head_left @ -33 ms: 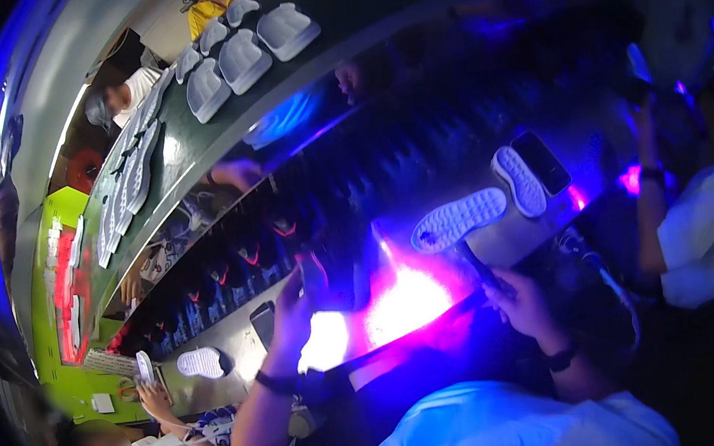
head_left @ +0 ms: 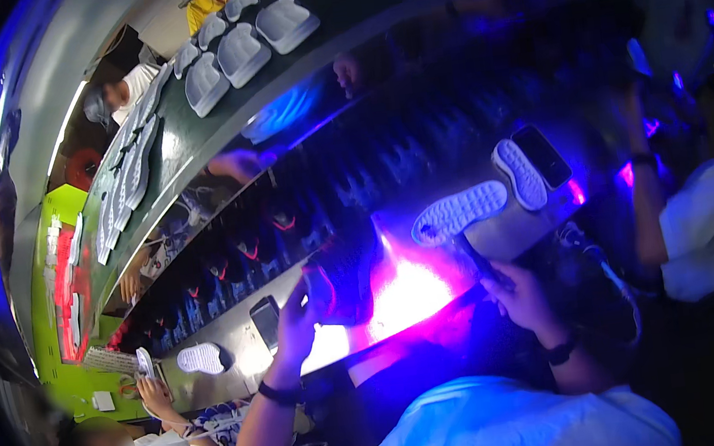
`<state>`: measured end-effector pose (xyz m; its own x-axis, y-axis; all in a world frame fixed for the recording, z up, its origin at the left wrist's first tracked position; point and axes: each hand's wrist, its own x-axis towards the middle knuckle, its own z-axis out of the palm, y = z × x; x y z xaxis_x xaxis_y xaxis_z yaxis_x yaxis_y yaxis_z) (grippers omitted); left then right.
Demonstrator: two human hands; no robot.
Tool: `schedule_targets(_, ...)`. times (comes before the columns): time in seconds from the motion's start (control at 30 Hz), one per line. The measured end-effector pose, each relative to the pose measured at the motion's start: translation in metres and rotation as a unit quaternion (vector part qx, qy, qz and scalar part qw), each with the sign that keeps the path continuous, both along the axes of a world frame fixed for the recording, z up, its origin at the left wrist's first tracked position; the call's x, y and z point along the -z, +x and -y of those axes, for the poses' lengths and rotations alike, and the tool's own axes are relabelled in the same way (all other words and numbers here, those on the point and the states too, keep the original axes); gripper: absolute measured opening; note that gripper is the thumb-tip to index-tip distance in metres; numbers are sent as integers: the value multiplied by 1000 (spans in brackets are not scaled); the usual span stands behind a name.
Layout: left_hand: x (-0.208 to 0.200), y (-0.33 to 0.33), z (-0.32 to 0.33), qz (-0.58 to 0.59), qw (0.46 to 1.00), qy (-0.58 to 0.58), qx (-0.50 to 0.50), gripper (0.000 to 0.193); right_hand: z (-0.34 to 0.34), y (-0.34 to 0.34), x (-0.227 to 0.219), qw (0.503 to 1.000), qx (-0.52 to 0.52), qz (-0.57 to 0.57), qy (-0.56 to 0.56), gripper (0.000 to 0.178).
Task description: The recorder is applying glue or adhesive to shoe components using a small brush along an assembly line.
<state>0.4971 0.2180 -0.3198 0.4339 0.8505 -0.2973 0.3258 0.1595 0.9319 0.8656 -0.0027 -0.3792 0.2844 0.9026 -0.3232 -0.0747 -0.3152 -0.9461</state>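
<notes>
My left hand (head_left: 298, 325) is closed on a dark shoe upper (head_left: 350, 281), raised over the bench and lit by a pink-white glow. A reddish edge shows on the upper near my fingers. My right hand (head_left: 519, 294) is wrapped round a slim dark tool (head_left: 475, 258), whose exact kind I cannot make out. Its far end lies close to a white shoe sole (head_left: 459, 213) on the bench; whether they touch is unclear. A second white sole (head_left: 521, 174) lies beyond it, beside a dark phone (head_left: 542, 157).
Dark shoe uppers with red trim (head_left: 247, 251) stand in a row behind the bench. Grey soles (head_left: 245, 55) lie on the raised belt. Another phone (head_left: 265, 321) and a white sole (head_left: 200, 359) are at the left. Co-workers sit at both sides; a cable (head_left: 618, 286) hangs at right.
My left hand and the dark shoe upper have shifted slightly right and down. My right hand with the tool has hardly moved.
</notes>
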Motion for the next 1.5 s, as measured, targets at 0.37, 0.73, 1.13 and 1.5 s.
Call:
schedule_targets(0.37,-51,104,59,-221,822,455,260,65,5,-22,-58,994,40,-17,96,43)
schedule_targets(0.73,11,81,81,-280,705,557,337,65,56,-2,-65,994,53,6,98,40)
schedule_targets(1.13,1,35,176,-154,853,498,13,82,-25,-56,-18,976,-136,146,84,33)
schedule_targets(1.5,22,7,183,-170,838,506,113,46,-46,-79,3,978,-187,77,-43,38)
